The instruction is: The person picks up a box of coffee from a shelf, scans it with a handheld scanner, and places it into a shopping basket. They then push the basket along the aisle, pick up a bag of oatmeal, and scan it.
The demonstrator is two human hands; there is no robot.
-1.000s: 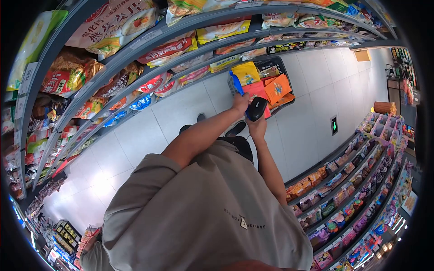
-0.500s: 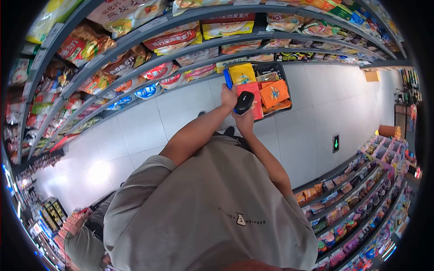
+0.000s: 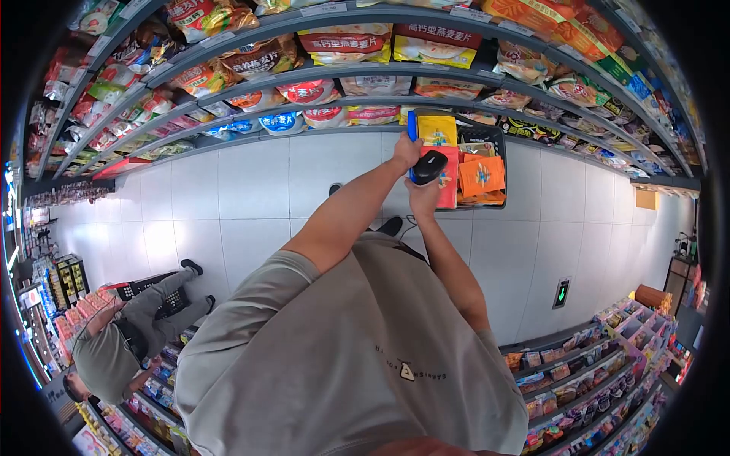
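My left hand point(image 3: 408, 152) is closed at the left side of a black basket point(image 3: 499, 135), around a narrow blue piece point(image 3: 413, 125) whose kind I cannot make out. My right hand point(image 3: 423, 196) grips a rounded black handheld device point(image 3: 430, 166) with a small pale logo. This device sits over a red packet point(image 3: 447, 182) in the basket, and a yellow packet point(image 3: 436, 131) lies just above the red one. Orange packets point(image 3: 482, 176) fill the basket's right side. My fingers are partly hidden under the device.
Shelves of bagged cereal point(image 3: 346, 44) run along the far side of the tiled floor point(image 3: 251, 182). Low snack shelves point(image 3: 578, 372) stand at lower right. Another person point(image 3: 114, 357) bends at lower left near a dark basket point(image 3: 163, 292). A green arrow sign point(image 3: 561, 293) is on the floor.
My view has turned, so the basket and both hands appear farther right. More of the other person shows at lower left. Both hands keep their grip.
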